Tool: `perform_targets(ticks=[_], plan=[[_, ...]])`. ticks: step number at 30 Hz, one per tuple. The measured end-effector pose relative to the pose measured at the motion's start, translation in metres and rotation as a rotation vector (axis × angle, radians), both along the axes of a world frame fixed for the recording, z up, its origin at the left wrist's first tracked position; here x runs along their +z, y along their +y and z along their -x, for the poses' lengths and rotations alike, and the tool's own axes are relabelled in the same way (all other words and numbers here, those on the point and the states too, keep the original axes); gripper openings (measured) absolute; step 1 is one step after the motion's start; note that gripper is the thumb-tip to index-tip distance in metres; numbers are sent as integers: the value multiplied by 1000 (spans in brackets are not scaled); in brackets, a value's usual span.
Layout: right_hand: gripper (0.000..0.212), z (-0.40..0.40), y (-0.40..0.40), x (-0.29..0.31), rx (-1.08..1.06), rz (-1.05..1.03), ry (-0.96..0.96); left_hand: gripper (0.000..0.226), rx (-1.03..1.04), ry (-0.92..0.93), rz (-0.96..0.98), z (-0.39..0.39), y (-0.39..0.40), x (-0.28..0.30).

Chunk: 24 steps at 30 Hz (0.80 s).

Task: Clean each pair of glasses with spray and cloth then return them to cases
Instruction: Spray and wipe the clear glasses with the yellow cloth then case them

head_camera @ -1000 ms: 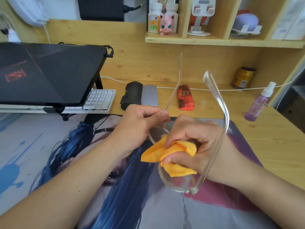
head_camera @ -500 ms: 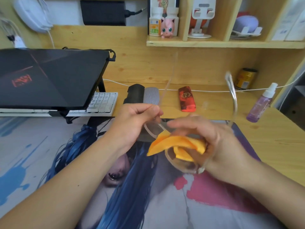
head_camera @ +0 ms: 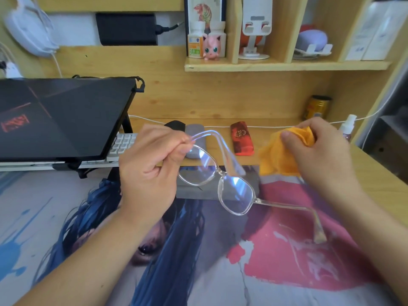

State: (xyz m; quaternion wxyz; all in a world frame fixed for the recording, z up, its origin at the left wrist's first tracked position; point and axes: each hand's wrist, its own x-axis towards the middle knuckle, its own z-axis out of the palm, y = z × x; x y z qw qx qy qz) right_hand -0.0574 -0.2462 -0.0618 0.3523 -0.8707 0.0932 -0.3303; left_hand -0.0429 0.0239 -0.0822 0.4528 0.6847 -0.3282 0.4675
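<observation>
Clear plastic frames the glasses [head_camera: 220, 175], which we see in the head view held up above the printed desk mat [head_camera: 287, 261]. The left hand [head_camera: 148, 171] has its fingers curled around one temple near the hinge, thumb and forefinger pinching it; that temple bends back behind the lenses, while the other temple stretches out to the right and downward, its tip over the red part of the mat. Both lenses show a bluish reflection.

The right hand [head_camera: 318, 155] is apart from the glasses and grips a crumpled orange cloth [head_camera: 278, 155] — thumb pressed on top, fingers closed around the bunched fabric.

Behind the hands, on the wooden tabletop [head_camera: 375, 182], we note a red glasses case [head_camera: 241, 138], a grey case [head_camera: 195, 131] partly hidden by the left hand, and a black case [head_camera: 174, 125] just beside it. The spray bottle [head_camera: 347, 127] stands at the right, partly hidden behind the right hand — only its white nozzle and a bit of purple body show. A closed black laptop [head_camera: 61, 115] sits raised on a stand at the left, over a keyboard [head_camera: 122, 143].
</observation>
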Motion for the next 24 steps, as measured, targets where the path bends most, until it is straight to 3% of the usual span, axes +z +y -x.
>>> perform_targets(ticks=[2, 4, 6, 8, 10, 12, 14, 15, 17, 20, 24], plan=[[20, 4, 8, 9, -28, 18, -120, 18, -33, -4, 0, 2, -4, -1], [22, 4, 17, 14, 71, -126, -148, 13, -60, -11, -4, 4, -7, 0], [22, 8, 27, 14, 372, -212, -26, 13, -60, 0, -6, 2, -7, -1], [21, 17, 32, 8, 803, -209, 190, 12, -53, 20, 7, -1, -4, -2], [30, 26, 31, 3, 1056, -240, 349, 11, -24, 35, 7, -3, 0, -2], [34, 24, 30, -2, 1080, -471, 377, 11, -5, 29, -3, -4, 1, -2], [15, 18, 32, -7, 999, -635, 351, 15, -6, -16, -17, -3, -1, -1], [8, 16, 33, -10, 981, -631, 367, 21, 1, -38, -33, -2, -2, -1], [21, 15, 37, -18, 1005, -581, 474, 31, 15, -69, -70, 0, -6, -1], [11, 21, 42, -21, 1070, -502, 622, 32, 22, -100, -116, 5, -9, 0], [20, 25, 41, -20, 1186, -610, 767, 23, 18, -72, -103, 5, -9, -1]])
